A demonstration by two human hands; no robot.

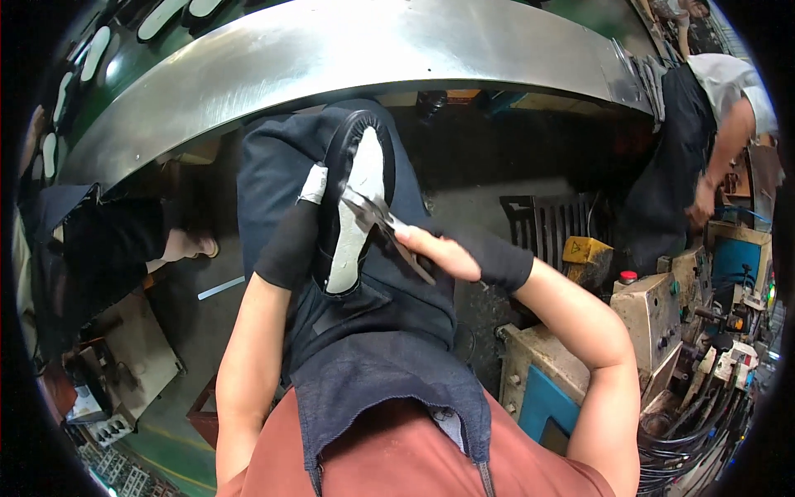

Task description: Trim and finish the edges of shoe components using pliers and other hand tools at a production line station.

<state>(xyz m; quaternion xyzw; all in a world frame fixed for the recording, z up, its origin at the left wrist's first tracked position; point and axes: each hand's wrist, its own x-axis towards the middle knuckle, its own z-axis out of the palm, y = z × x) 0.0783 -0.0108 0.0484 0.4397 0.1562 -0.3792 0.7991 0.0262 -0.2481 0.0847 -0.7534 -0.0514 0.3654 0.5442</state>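
One long bench of smooth silver metal (pixel 373 51) spans my remote head view, beyond both grips. Below the grips I note a dark navy cloth apron (pixel 273 170) over the wearer's lap. Well to the right of the right grip: a boxy, worn beige metal machine (pixel 650 319) with a round red button (pixel 628 276) on top.

Shoe: black, elongated, with a white sole facing up (pixel 364 174); it lies on the lap between the hands, toe pointing away. Right hand (pixel 447 253), black-covered at the wrist, is closed on a pair of grey metal pincers (pixel 375 212), their head over the sole just left of that grip. Pincer jaws blurred; I cannot tell whether they meet. Left hand (pixel 303 214), in a black covering, grips the shoe's left side; most fingers hidden. White tape (pixel 314 184) wraps its thumb.
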